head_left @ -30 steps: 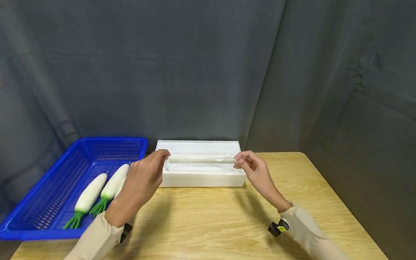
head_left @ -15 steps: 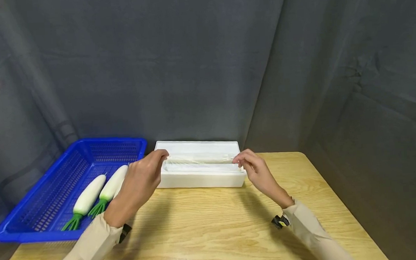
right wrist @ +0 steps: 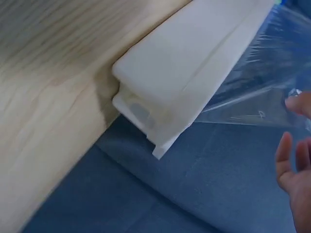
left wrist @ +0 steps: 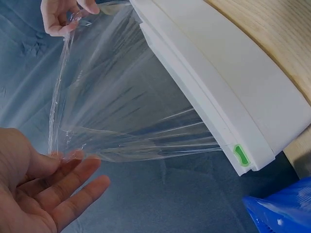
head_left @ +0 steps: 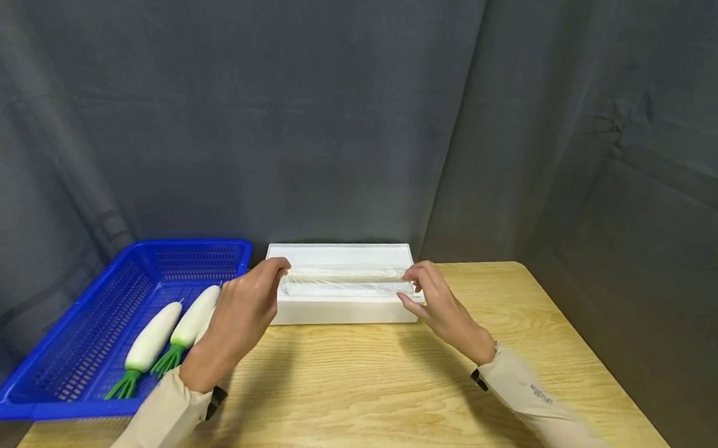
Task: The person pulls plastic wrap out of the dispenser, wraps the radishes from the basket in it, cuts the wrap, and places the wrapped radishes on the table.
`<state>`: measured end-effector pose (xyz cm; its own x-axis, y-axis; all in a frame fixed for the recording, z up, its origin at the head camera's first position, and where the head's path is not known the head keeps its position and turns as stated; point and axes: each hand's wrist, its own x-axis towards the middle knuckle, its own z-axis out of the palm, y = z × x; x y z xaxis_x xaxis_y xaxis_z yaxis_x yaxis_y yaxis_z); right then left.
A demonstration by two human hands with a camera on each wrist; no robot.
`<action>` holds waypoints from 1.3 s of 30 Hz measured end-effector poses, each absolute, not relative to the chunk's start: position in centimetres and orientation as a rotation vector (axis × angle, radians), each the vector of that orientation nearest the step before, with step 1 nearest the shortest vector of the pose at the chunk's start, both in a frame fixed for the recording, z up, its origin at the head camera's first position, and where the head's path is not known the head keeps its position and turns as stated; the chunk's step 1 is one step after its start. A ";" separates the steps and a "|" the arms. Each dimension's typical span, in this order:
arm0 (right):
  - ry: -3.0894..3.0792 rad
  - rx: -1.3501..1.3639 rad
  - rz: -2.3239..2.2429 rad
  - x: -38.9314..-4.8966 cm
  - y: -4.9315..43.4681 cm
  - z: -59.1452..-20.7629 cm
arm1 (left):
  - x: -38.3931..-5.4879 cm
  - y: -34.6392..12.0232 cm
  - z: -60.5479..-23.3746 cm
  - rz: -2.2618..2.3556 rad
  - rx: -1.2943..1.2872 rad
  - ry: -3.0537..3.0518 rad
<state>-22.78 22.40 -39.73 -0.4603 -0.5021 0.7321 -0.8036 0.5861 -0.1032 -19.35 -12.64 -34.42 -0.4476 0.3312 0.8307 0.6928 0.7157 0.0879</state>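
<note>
A sheet of clear cling film (left wrist: 112, 82) stretches out of a long white dispenser box (head_left: 339, 311) at the back of the table. My left hand (head_left: 242, 315) pinches the film's near-left corner between thumb and fingers, as the left wrist view shows it (left wrist: 43, 184). At the other corner, my right hand (head_left: 439, 308) has its fingers at the film's edge, with the thumb spread apart from them. The right wrist view shows that hand (right wrist: 301, 160) only partly, at the frame's edge. A green mark (left wrist: 241, 155) sits on the box's end.
Left on the wooden table (head_left: 367, 386) stands a blue basket (head_left: 125, 405). In it lie white radishes with green stems (head_left: 154, 336), one partly hidden behind my left arm. A dark grey curtain (head_left: 329, 117) hangs close behind the box.
My right thumb has parted from the fingers and dropped below them, and the right wrist has turned. My left hand keeps its pinch in nearly the same spot.
</note>
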 end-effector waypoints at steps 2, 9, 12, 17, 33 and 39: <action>-2.121 1.004 0.543 -22.9 22.2 -40.0 | -19.3 -12.6 -34.4 -0.536 -0.778 -2.065; -2.057 0.960 0.558 -23.1 22.0 -40.3 | -19.2 -12.7 -34.3 -0.530 -0.783 -2.058; -2.058 0.974 0.627 -22.8 22.1 -40.5 | -19.2 -12.7 -34.3 -0.526 -0.780 -2.055; -2.146 0.981 0.794 -21.7 22.7 -40.0 | -19.1 -12.9 -34.4 -0.521 -0.797 -2.061; -2.103 1.027 0.848 -20.7 23.9 -37.9 | -17.8 -13.8 -34.7 -0.501 -0.835 -2.066; -2.093 0.964 0.929 -20.8 23.4 -37.2 | -17.6 -14.2 -34.2 -0.477 -0.849 -2.037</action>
<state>-20.77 23.43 -37.23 -0.5221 -0.3570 0.7746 -0.8139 0.4800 -0.3273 -17.63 -14.20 -34.16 -0.4033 0.3909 0.8273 0.7174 0.6964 0.0207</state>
